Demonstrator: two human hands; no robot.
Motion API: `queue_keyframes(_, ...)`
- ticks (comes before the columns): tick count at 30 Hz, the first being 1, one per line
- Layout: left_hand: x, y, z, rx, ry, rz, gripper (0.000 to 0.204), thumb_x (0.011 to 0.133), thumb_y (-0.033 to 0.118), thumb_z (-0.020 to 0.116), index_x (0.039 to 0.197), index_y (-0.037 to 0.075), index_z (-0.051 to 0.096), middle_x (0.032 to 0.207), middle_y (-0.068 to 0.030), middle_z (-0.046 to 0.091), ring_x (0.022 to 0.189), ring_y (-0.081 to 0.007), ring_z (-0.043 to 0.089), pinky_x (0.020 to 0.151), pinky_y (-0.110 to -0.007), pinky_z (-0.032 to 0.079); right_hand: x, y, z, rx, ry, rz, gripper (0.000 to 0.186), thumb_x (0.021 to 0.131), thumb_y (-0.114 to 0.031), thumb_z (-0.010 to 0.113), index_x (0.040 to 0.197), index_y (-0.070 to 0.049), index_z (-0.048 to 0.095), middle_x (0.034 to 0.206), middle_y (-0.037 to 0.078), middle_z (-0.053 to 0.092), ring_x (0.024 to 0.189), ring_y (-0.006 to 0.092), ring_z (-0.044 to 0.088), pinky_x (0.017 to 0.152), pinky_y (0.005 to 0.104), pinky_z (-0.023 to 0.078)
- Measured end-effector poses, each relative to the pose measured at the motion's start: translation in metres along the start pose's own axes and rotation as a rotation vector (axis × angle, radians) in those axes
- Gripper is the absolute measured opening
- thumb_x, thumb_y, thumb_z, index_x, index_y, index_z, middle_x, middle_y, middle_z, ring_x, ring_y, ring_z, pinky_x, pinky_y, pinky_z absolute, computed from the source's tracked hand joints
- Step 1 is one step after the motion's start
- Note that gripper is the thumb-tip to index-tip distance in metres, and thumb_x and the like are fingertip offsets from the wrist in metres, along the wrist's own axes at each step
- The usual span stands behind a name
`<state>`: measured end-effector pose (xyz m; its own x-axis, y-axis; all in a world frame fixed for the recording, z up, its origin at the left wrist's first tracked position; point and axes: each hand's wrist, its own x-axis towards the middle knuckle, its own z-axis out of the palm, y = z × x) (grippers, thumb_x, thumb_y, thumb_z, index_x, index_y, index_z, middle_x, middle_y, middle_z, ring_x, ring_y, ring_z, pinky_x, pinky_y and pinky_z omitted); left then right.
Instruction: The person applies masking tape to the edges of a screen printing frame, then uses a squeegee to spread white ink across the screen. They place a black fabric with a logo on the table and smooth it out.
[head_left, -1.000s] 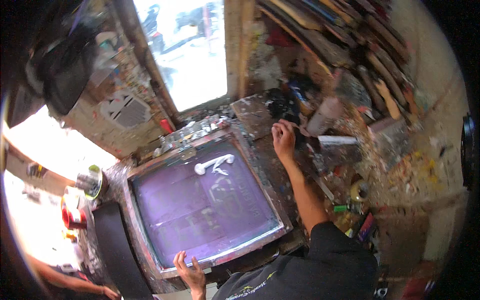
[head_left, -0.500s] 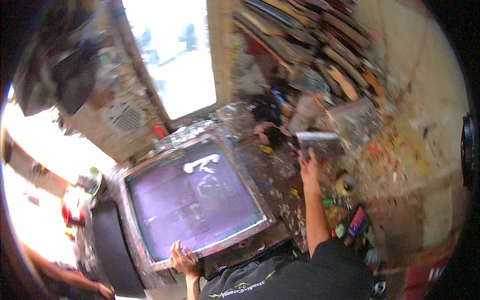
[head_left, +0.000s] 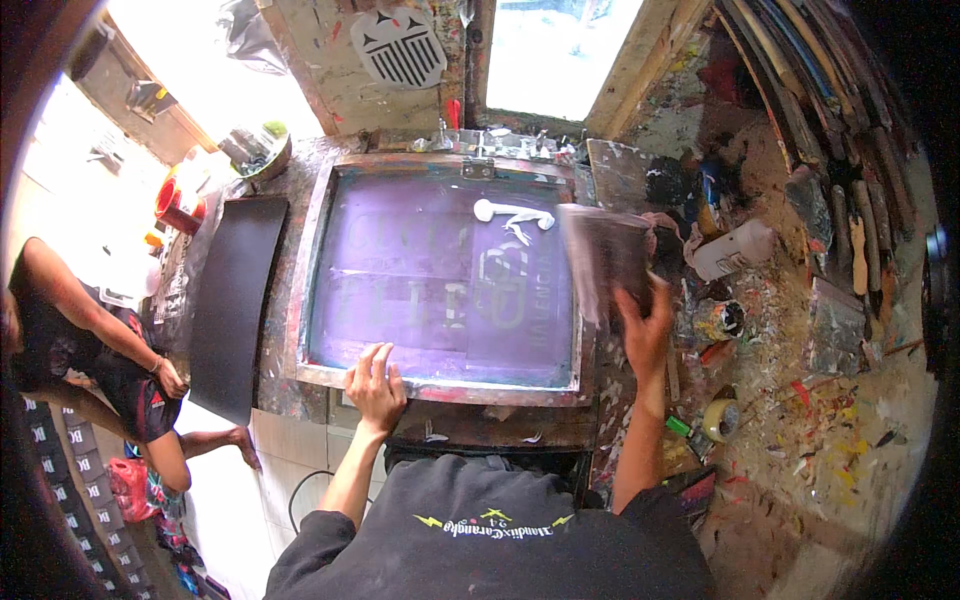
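The dark flat slab (head_left: 612, 250), well right of the screen frame (head_left: 510, 397) half a second ago, is now at its right rail. White paste (head_left: 487, 211) lies on the purple mesh (head_left: 400, 310); a pale bottle (head_left: 735, 250) lies on the tabletop (head_left: 775, 400) beyond. The right hand (head_left: 647, 325) grips the slab; the left hand (head_left: 376, 390), unclenched, rests on the near rail.

Harsh white glare through window (head_left: 560, 62)

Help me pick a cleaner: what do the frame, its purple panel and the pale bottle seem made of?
Frame: perhaps matte wood; thick, paint-stained edges. Purple panel: possibly coated mesh, smooth; paler shapes show in it. Pale bottle: likely plastic, dull; cloudy, rounded body.
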<state>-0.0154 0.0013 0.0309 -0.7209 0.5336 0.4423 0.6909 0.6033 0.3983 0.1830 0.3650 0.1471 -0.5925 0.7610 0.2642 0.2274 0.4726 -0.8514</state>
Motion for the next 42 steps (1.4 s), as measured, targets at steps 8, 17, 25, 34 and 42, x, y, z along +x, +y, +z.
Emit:
queue_keyframes(8,0.003,0.002,0.008,-0.004,0.038,0.012,0.033,0.093,0.021,0.058,0.121,0.008,0.068,0.12,-0.0105,0.069,0.106,-0.0277,0.067,0.09,-0.04,0.045,0.164,0.018,0.123,-0.564,-0.438,-0.711,0.036,0.092,-0.02,0.072,0.123,-0.007,0.06,0.106,0.016,0.071,0.099,0.0372,0.068,0.083,0.0489,0.053)
queue_keyframes(17,0.033,0.02,-0.012,-0.22,-0.05,-0.189,0.042,0.087,0.017,0.076,0.124,0.005,0.062,0.13,-0.0168,0.059,0.121,-0.0339,0.057,0.101,-0.048,0.046,0.2,0.027,0.148,-0.751,-0.489,-0.578,0.046,0.092,-0.041,0.072,0.122,-0.007,0.064,0.104,0.015,0.074,0.095,0.0299,0.072,0.089,0.0508,0.049)
queue_keyframes(25,0.299,0.1,0.072,0.092,0.019,0.605,0.062,0.082,0.038,0.081,0.128,0.003,0.058,0.13,-0.0213,0.059,0.123,-0.0375,0.058,0.105,-0.048,0.046,0.212,0.047,0.125,-0.818,-0.341,-0.65,0.052,0.083,-0.051,0.078,0.108,-0.007,0.066,0.093,0.014,0.073,0.089,0.0313,0.071,0.087,0.0486,0.046)
queue_keyframes(34,0.326,0.081,0.146,0.043,-0.334,0.504,0.034,0.087,0.032,0.074,0.095,0.003,0.057,0.086,-0.0181,0.071,0.088,-0.0357,0.073,0.074,-0.045,0.06,0.213,0.057,0.128,-0.726,-0.467,-0.559,0.048,0.083,-0.045,0.08,0.104,-0.006,0.061,0.079,0.013,0.072,0.08,0.0339,0.071,0.081,0.0466,0.046)
queue_keyframes(42,0.271,0.074,0.125,0.107,-0.379,0.535,0.017,0.093,0.018,0.064,0.095,0.003,0.055,0.088,-0.0166,0.069,0.084,-0.0328,0.072,0.071,-0.043,0.06,0.156,0.051,0.121,-0.786,-0.492,-0.604,0.042,0.083,-0.039,0.082,0.093,-0.005,0.059,0.075,0.012,0.069,0.073,0.0305,0.069,0.08,0.0434,0.047)
